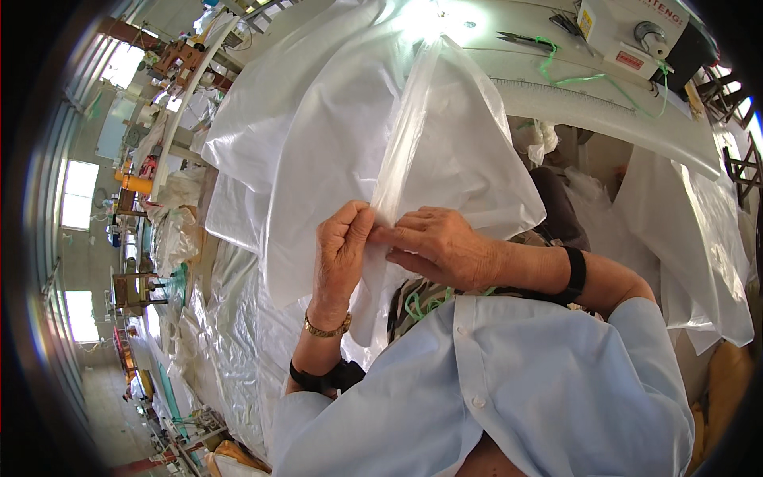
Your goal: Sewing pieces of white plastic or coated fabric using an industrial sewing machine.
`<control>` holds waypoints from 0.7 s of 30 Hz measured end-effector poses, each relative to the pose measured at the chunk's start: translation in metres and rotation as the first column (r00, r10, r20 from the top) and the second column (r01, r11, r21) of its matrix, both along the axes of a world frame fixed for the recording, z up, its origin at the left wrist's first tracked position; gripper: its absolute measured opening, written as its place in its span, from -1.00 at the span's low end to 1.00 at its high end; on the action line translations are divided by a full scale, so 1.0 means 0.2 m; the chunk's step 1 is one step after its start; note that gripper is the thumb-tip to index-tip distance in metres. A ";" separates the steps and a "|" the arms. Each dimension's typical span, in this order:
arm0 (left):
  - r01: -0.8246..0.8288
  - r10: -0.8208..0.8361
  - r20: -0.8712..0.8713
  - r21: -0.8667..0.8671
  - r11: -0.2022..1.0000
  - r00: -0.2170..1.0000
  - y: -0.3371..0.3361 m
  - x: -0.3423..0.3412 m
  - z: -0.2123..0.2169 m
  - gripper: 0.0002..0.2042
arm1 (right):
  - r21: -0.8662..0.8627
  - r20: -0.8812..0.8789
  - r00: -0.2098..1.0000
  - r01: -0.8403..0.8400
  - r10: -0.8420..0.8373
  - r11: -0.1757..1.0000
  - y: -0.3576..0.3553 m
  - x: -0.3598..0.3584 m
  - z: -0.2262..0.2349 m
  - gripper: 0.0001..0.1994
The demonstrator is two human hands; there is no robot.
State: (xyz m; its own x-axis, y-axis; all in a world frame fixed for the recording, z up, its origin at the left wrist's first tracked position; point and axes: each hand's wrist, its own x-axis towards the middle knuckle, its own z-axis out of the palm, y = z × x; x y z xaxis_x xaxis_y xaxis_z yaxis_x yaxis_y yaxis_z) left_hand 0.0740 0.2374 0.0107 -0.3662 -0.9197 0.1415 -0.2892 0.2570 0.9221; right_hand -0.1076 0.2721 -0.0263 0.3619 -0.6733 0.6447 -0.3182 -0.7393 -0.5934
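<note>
A large translucent white plastic sheet (342, 135) hangs from the lit machine table toward my lap. Along its middle runs a narrow folded strip (407, 135), gathered up to the bright lamp. My left hand (343, 234) is closed, gripping the sheet's folded edge between thumb and fingers. Just beside it, my right hand (445, 245) pinches the same edge, its fingertips meeting the left thumb. The exact fold between the fingertips is hidden.
A sewing machine head (636, 36) stands at the far right of the table (548, 103), near scissors (520, 40) and loose green thread (584, 79). More plastic sheeting (683, 230) hangs at the right; crumpled sheets (238, 350) lie at the left.
</note>
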 end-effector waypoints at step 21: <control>0.048 0.011 -0.204 0.285 0.957 0.979 0.00 -0.12 -0.03 -0.79 | 0.132 -0.503 0.667 0.688 -0.550 0.713 0.10 -0.59 -0.16 -0.89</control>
State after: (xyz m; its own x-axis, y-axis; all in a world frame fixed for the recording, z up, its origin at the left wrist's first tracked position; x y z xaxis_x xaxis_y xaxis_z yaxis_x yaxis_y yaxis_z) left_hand 0.0509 0.2378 0.0045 -0.3749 -0.9254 -0.0550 -0.0879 -0.0236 0.9959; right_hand -0.2266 0.2917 -0.0576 -0.0379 -0.9594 0.2796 -0.8906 -0.0945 -0.4449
